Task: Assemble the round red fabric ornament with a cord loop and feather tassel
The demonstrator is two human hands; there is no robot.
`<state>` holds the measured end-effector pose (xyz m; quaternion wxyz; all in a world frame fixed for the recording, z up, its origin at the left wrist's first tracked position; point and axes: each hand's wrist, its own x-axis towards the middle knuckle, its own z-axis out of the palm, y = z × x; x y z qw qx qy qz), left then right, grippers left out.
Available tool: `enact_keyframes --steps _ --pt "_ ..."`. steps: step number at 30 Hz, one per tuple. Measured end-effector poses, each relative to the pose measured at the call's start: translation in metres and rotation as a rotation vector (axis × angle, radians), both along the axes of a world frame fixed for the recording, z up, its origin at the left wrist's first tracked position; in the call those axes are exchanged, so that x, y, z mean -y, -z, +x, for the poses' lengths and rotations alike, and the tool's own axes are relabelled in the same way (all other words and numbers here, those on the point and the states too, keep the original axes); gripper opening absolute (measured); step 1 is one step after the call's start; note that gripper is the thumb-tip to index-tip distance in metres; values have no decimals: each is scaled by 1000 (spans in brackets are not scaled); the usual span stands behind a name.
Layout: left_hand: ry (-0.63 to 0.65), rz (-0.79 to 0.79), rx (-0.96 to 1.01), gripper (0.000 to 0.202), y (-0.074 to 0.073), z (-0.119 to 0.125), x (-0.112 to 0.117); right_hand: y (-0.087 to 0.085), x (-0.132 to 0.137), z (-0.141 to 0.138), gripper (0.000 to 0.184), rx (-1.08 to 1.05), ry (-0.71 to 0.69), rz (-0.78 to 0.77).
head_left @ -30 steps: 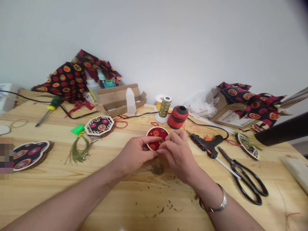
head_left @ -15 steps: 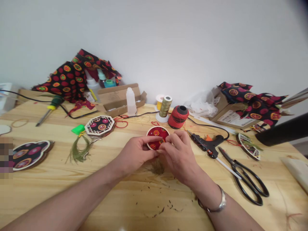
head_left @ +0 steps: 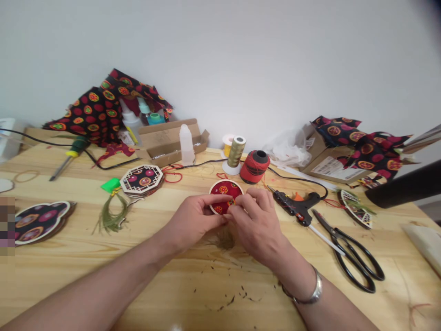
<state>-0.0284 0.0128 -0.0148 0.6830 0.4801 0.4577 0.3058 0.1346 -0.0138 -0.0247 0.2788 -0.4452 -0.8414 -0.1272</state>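
Between my hands is a round ornament (head_left: 220, 189) of red patterned fabric in a pale wooden ring. My left hand (head_left: 198, 213) grips its left side, index finger across the front and thumb at the lower edge. At the lower right of the ring, the fingers of my right hand (head_left: 253, 216) are pinched together against it; whatever lies between those fingertips is hidden. An olive-green tassel (head_left: 223, 239) hangs below the ornament, partly covered by my hands.
A glue gun (head_left: 296, 207) and black-handled scissors (head_left: 347, 253) lie to the right. Behind stand a red thread spool (head_left: 255, 166), an olive spool (head_left: 236, 151) and a white bottle (head_left: 186, 145). An octagonal ornament (head_left: 142, 180) and a screwdriver (head_left: 69, 156) lie left. Dark scraps (head_left: 231, 299) dot the front.
My right hand's fingers have shifted very slightly at the ornament's lower right edge. The ornament stays in my left hand, and the view has moved a little.
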Motion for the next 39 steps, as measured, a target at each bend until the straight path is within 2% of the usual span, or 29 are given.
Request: enact_keyframes --steps 14,21,29,39 --pt "-3 -2 -2 48 1 0 1 -3 2 -1 9 84 10 -12" --pt "-8 -13 -12 49 1 1 0 -1 0 -1 13 9 -10 -35" --pt "11 -21 6 47 3 -1 1 5 -2 -2 17 -146 -32 -128" --pt "-4 7 -18 49 2 -2 0 5 -2 -5 12 -254 -77 -153"
